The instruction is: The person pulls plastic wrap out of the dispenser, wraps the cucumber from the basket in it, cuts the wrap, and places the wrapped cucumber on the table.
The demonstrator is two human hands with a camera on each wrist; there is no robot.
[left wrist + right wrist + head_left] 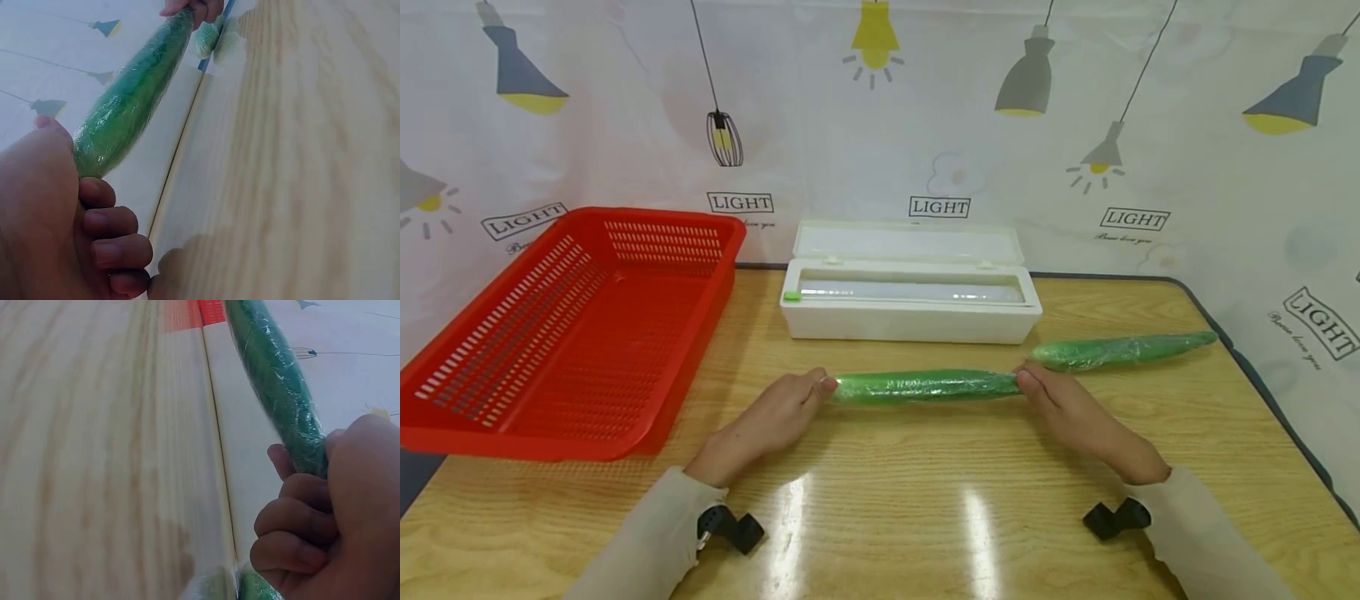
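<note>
A long green cucumber (925, 386) wrapped in clear plastic film lies level between the two hands, over the table in front of the white box. My left hand (792, 404) pinches its paler end between thumb and fingers; the left wrist view shows the film bunched over that tip (103, 147). At the darker end, my right hand (1063, 408) grips the tip, fingers curled under it in the right wrist view (300, 519). A second film-wrapped cucumber (1123, 350) rests on the table just beyond the right hand.
A white cling film dispenser (910, 323) with its lid raised stands at the back, a film roll inside and a green slider (792, 296) at its left. On the left sits a red perforated basket (696, 358). A printed cloth (850, 142) hangs behind the wooden table (880, 500).
</note>
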